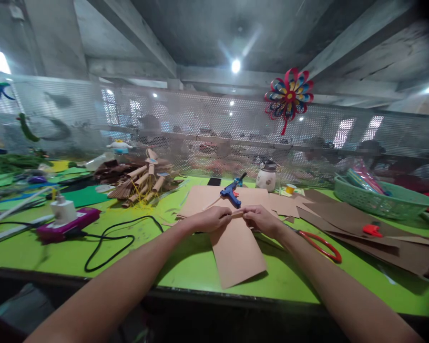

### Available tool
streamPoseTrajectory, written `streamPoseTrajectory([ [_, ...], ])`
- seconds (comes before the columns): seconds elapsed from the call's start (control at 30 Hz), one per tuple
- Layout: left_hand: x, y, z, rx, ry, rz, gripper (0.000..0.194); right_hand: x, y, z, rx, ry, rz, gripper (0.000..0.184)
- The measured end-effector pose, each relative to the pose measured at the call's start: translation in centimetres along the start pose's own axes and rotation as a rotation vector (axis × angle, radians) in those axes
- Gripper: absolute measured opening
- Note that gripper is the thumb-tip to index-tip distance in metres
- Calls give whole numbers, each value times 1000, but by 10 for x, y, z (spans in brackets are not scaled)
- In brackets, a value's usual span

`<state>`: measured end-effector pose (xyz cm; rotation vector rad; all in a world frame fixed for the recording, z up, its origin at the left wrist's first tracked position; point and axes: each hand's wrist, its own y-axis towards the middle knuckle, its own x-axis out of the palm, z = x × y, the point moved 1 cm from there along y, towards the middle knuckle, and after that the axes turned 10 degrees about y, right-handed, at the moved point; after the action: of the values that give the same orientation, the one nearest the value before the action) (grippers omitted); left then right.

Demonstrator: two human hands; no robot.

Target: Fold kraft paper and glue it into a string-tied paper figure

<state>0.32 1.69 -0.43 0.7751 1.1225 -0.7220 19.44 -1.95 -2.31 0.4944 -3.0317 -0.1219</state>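
A tan sheet of craft paper point(238, 252) hangs toward me over the green table, its far edge pinched between both hands. My left hand point(216, 219) is closed on the left part of that edge, which looks folded or rolled. Closed on the right part is my right hand point(260, 220). Just beyond the fingers, a blue glue gun point(230, 193) lies on a stack of tan paper point(196, 199). Scissors with red-orange handles point(321, 247) lie by my right forearm.
A purple power strip point(69, 226) with a white plug and a looped black cable point(110, 233) is on the left. Behind are rolled brown paper pieces point(139, 181) and a white jar point(266, 177). Brown sheets point(343, 219) and a green basket point(379, 202) stand right.
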Motion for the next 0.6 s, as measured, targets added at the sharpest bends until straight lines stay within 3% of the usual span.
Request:
streamPoseTrajectory([
  [0.17, 3, 0, -3, 14, 15, 12, 35, 0, -1, 2, 29, 146, -46, 31],
  [0.33, 4, 0, -3, -4, 31, 57, 34, -1, -1, 4, 6, 33, 42, 30],
  [0.6, 5, -2, 2, -41, 8, 73, 35, 1, 3, 9, -64, -47, -2, 32],
])
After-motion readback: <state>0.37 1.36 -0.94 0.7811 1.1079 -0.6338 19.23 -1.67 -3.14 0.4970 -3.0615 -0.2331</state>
